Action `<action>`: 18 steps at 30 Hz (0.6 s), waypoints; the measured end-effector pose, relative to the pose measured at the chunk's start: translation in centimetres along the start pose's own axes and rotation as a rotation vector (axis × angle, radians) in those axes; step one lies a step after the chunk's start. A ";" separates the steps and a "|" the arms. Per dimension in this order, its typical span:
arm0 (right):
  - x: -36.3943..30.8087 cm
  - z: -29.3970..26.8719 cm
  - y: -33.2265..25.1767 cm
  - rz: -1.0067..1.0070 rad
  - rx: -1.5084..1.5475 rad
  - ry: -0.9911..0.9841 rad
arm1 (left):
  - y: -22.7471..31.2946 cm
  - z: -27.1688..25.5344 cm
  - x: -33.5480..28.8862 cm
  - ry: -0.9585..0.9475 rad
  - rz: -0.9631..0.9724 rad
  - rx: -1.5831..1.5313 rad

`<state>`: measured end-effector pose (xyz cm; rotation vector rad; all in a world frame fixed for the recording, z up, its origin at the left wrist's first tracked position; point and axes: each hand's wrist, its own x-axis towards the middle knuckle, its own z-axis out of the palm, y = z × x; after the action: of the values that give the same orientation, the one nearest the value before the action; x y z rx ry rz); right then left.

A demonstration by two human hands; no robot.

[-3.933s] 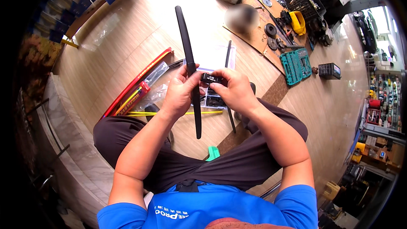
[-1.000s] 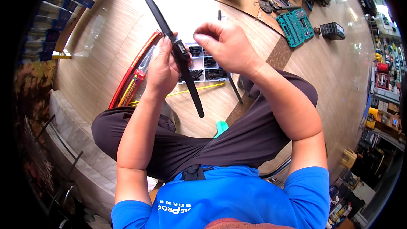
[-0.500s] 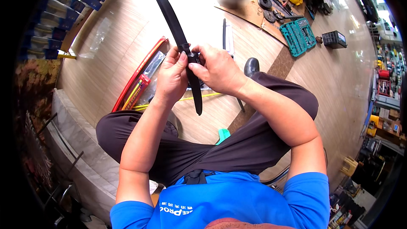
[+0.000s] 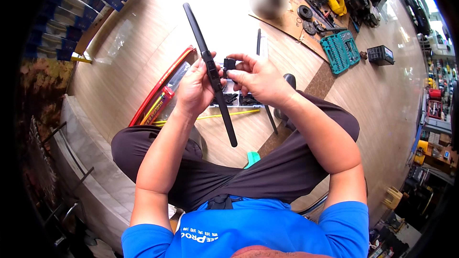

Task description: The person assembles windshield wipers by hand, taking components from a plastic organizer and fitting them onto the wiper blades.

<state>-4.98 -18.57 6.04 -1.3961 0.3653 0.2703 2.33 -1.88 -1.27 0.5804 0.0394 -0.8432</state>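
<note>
1. Fingers of your right hand pinch a small black clip, held just at 3 o'clock of the wiper blade's middle.
2. Your left hand is wrapped around the long black wiper blade near its centre mount, thumb pressed on the front, fingers curled behind.
3. The blade runs tilted from 11 o'clock, above your hands, down to 5 o'clock, ending over the floor between your knees.
4. Beneath your hands, on the wooden floor, lies a clear tray of black adapter parts, partly hidden by your hands.
5. At 9 o'clock of your left hand sits a long red package, with a thin yellow strip lying beside the tray.
6. A second dark blade lies on the floor at 12 o'clock of your right hand.
7. Further out at 1 o'clock, a green socket set rests near a sheet of cardboard with round metal parts on it.
</note>
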 end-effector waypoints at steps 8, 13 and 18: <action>0.2 0.3 1.3 -0.090 -0.260 0.018 | -0.5 1.0 -0.2 0.017 0.020 0.081; 0.6 0.3 2.1 -0.205 -0.430 0.065 | -0.9 0.2 -0.1 -0.062 0.036 0.094; 0.0 1.1 1.4 -0.297 -0.587 0.155 | -0.9 0.6 -0.3 -0.071 0.095 0.100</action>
<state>-5.41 -17.21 4.90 -2.0318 0.2047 0.0192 1.39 -2.41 -1.12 0.6414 -0.0948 -0.7753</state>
